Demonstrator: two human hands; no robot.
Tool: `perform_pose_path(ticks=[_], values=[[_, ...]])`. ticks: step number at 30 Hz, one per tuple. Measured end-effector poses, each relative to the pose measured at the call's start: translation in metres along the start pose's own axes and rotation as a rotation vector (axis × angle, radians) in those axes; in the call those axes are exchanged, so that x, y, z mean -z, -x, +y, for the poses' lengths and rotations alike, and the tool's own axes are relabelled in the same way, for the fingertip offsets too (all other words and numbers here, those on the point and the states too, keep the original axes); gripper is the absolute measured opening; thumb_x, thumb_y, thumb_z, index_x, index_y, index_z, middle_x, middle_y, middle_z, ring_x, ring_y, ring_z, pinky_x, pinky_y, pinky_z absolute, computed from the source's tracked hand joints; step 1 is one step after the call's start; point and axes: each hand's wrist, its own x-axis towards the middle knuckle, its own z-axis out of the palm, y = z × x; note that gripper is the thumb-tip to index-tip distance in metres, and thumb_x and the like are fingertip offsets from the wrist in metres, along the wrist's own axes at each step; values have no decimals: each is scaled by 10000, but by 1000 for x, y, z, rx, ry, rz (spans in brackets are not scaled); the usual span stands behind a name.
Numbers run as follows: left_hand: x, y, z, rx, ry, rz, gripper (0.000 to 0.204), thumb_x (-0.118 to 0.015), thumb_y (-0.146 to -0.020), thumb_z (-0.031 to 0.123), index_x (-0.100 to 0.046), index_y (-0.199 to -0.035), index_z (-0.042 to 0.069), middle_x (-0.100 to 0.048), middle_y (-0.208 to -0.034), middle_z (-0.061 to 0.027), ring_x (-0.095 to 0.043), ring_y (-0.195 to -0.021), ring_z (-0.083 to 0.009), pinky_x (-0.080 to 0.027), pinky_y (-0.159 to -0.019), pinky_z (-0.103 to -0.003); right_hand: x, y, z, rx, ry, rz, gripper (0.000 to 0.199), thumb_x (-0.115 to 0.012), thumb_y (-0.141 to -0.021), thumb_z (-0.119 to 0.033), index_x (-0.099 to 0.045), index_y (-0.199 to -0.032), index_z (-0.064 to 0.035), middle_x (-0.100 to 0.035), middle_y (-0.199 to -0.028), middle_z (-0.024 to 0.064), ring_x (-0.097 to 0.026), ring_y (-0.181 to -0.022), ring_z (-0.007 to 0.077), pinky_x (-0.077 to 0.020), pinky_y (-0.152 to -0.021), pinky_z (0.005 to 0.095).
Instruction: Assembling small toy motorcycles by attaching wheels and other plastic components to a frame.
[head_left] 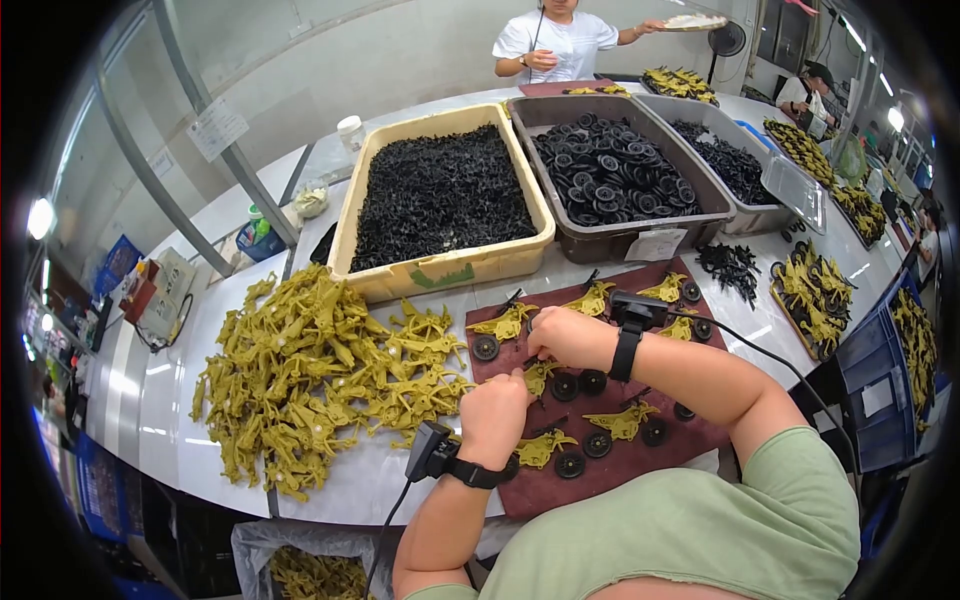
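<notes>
Table (165, 400): 1, white; ends run out of view or behind the bins.
Bins: 3 large in a row. Cream bin (520, 252), small black parts; brown bin (595, 240), black wheels; grey bin (765, 220), black parts. Contents too many to count.
Yellow heap (310, 380): 1, left of the mat; pieces overlap, uncountable.
Maroon mat (545, 490): 1, in front of the person; right side partly covered by the right forearm, near edge by the shirt.
Hands: 2, close together over the mat. Left hand (495, 415) curled, fingertips at the worked frame; right hand (575, 338) just beyond, fingers bunched downward. Cannot tell what either grasps; fingertips hidden.
Worked frame (541, 380): 1, yellow, on the mat at the fingertips, left of a wheel pair. Direction and long axis unclear; hands cover part.
Other frames (625, 422): at least 6 on the mat; the 2 nearest the person lie with long axes roughly left-right. More may lie under the forearm.
Wheels (564, 386): at least 9 visible on the mat, black; some partly covered.
</notes>
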Motion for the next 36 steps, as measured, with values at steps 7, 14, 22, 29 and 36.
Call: perform_pose_path(ticks=[7, 14, 22, 29, 36], values=[[-4, -2, 0, 64, 39, 4, 286, -734, -735, 299, -648, -881, 69, -646, -731, -81, -656, -676, -269, -512, -560, -374, -3, -6, -10, -35, 198, -58, 92, -615, -690, -43, -676, -759, -49, -653, -835, 128, -618, -866, 302, -499, -781, 373], [-3, -3, 1, 89, 96, 15, 230, -743, -708, 240, -650, -815, 59, -642, -734, -96, -652, -691, -282, -510, -589, -382, -11, -14, -10, -46, 340, -122, 85, -612, -730, -78, -640, -804, -47, -631, -850, 98, -594, -909, 269, -472, -814, 368], [-1, -7, 0, 103, 117, -36, 270, -751, -698, 253, -669, -866, 58, -647, -752, -114, -653, -719, -291, -508, -609, -395, -14, -17, -14, -74, 361, -96, 103, -614, -713, -80, -692, -761, -34, -673, -819, 146, -652, -838, 322, -522, -750, 394], [5, -5, -8, 57, 174, 35, 364, -765, -695, 282, -686, -971, 59, -647, -752, -121, -642, -684, -268, -501, -599, -371, 8, 5, -20, -159, 57, 173, 178, -594, -741, -31, -677, -899, -30, -639, -901, 171, -616, -911, 331, -501, -806, 406], [42, 3, 1, 276, 1354, 19, 568, -314, -986, 535, -496, -1145, 21, -571, -733, -13, -469, -565, -46, -379, -484, -187, 15, 42, -83, -98, -502, 389, 216, -639, -859, -147, -654, -1040, -31, -578, -937, 115, -589, -875, 292, -493, -792, 359]])
